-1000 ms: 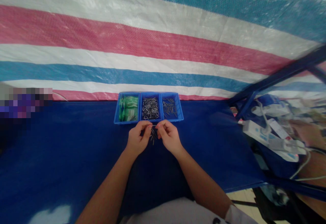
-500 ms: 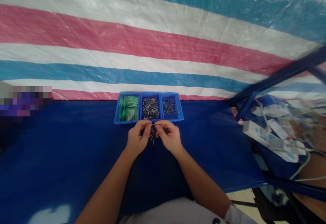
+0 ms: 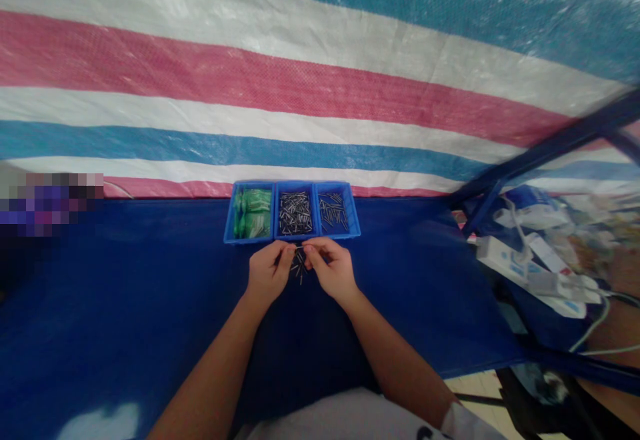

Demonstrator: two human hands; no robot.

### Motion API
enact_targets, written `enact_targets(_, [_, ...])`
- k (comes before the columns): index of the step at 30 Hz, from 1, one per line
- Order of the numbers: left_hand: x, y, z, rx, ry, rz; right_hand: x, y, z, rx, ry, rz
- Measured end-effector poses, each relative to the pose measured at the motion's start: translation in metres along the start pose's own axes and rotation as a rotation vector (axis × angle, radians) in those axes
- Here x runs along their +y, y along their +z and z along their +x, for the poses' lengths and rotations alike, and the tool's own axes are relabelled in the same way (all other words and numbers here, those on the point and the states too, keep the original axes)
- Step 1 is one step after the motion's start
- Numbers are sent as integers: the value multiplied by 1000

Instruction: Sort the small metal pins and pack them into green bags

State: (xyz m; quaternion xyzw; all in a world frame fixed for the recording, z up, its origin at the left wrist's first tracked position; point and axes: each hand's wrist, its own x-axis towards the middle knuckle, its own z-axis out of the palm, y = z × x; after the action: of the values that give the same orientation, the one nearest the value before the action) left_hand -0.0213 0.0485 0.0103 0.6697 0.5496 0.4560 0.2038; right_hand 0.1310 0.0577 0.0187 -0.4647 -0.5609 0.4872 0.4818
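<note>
Head view shows 1 thin metallic rod, slender, straight, roughly horizontal, held between the left hand and right hand. Thumb and fingers of both hands are pinched on it, 1 hand per end; surface detail is too small to tell. Located just in front of 3 adjoining blue bins, it sits above a loose group of metal pins on the blue table.
</note>
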Motion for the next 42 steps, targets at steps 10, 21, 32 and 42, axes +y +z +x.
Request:
enact_targets(10, [-2, 4, -2, 15, -41, -88, 1, 0, -1, 0, 32, 15])
enact_targets(21, [0, 1, 1, 27, 7, -10, -1, 0, 0, 12, 45, -4])
enact_targets(32, [2, -1, 1, 18, 43, 66, 0, 0, 0, -8, 42, -40])
enact_targets(42, [1, 0, 0, 22, 7, -10, -1, -1, 3, -82, 145, 21])
